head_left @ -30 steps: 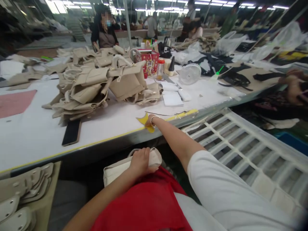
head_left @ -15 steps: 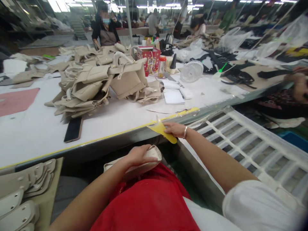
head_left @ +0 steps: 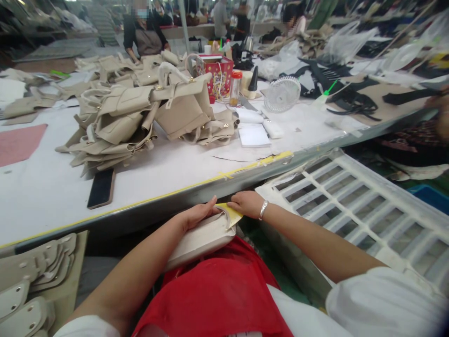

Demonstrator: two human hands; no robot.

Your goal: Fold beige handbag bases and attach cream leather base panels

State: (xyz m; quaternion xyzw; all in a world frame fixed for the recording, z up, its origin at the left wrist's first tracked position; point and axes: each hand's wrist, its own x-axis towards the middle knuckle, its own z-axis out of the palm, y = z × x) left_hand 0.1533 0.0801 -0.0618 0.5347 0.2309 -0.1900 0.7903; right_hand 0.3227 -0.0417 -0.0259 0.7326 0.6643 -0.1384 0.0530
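A small beige leather-like bag (head_left: 201,241) lies across my lap on the red apron (head_left: 210,297). My left hand (head_left: 199,215) grips its upper edge, thumb raised and fingers partly hidden behind the edge. In my right hand (head_left: 246,204) is a flat yellow plastic piece (head_left: 234,216) with a curved edge, pinched between thumb and fingers. The piece sits against the bag's right end, where the opening is, and part of it seems to be inside. Both hands are close together, just below the table's edge.
A white worktable (head_left: 168,171) runs ahead, with piled beige bags (head_left: 122,114), a phone (head_left: 101,188), a small fan (head_left: 282,94) and a red patterned box (head_left: 220,75). A white slatted crate (head_left: 345,192) stands right; beige straps (head_left: 38,267) lie left. A co-worker (head_left: 145,35) is across the table.
My right hand has brought the yellow piece down and left from beside the table edge to the bag's end. My left hand has shifted up along the bag's edge, uncovering more of it.
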